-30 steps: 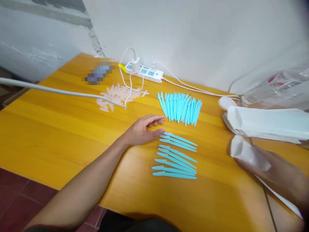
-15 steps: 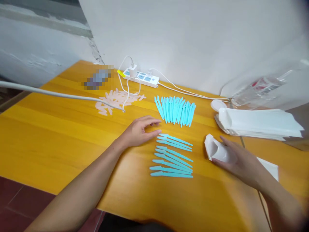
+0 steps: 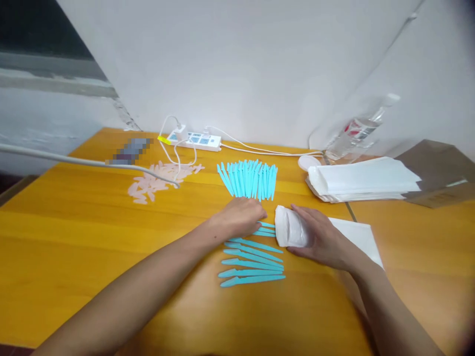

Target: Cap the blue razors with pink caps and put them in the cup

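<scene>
My left hand (image 3: 243, 216) is closed over the left ends of the top blue sticks (image 3: 266, 229) in the lower group. My right hand (image 3: 315, 232) grips a white padded bag (image 3: 291, 226), whose mouth faces left at the right tips of those sticks. Below them lie several more blue sticks (image 3: 254, 262), side by side. Behind my left hand is a dense row of blue sticks (image 3: 248, 178). Another white bag (image 3: 358, 237) lies flat, partly behind my right wrist.
Pale pink pieces (image 3: 152, 183) lie at the back left, beneath a hanging cable (image 3: 74, 155). A power strip (image 3: 200, 141) stands by the wall. A stack of white bags (image 3: 363, 178), a plastic bottle (image 3: 356, 131) and a brown box (image 3: 438, 173) are at the right.
My left hand has moved right onto the upper sticks and its fingers have closed. My right hand has brought the white bag left to the stick tips. The view has shifted.
</scene>
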A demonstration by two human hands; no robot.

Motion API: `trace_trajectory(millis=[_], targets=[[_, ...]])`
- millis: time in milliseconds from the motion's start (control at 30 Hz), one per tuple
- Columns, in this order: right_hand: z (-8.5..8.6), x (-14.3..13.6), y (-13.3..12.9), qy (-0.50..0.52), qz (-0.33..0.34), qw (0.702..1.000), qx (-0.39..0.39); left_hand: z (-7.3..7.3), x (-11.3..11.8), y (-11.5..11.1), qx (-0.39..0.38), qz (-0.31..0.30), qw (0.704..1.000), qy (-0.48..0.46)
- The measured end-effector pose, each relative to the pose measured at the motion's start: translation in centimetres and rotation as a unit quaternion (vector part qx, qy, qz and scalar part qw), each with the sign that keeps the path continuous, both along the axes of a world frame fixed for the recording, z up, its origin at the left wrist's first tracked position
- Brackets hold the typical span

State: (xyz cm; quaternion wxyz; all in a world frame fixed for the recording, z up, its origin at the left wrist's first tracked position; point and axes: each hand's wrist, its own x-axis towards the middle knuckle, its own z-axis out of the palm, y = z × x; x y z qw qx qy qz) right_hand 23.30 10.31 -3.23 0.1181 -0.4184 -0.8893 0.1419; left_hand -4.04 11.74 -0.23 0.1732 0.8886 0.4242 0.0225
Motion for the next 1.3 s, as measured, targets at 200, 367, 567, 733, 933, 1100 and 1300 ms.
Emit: trace_trajectory(millis=[200, 367, 567, 733, 933, 1100, 1300], targets=[[-0.5, 0.2, 0.5, 0.036, -0.028, 0.999, -0.013, 0.2, 0.8, 1.2, -0.013, -0.011, 0.999, 0.049], [-0.4, 0.0, 0.6, 0.032, -0.025, 0.999, -0.010, 2.1, -1.5, 1.1, -0.001, 0.074, 0.990, -0.118], [0.2, -0.4, 0.4, 0.104, -0.036, 0.994, 0.004, 2.7, -2.4, -0.2, -0.152, 0.261, 0.824, -0.480], [0.2, -1.3, 0.1, 0.168, -0.033, 0.985, 0.025, 0.6, 1.9, -1.7, -0.187, 0.258, 0.841, -0.437], [-0.7, -1.7, -0.1, 0.203, -0.004, 0.979, 0.034, -0.9, 4.2, -2.3, -0.160, 0.271, 0.863, -0.395], [-0.7, -1.5, 0.2, 0.196, -0.002, 0.980, 0.026, -0.3, 2.3, -1.6, -0.162, 0.205, 0.901, -0.346], [-1.0, -0.4, 0.3, 0.113, -0.022, 0.993, 0.012, -1.0, 0.5, -0.6, -0.064, 0.086, 0.985, -0.131]])
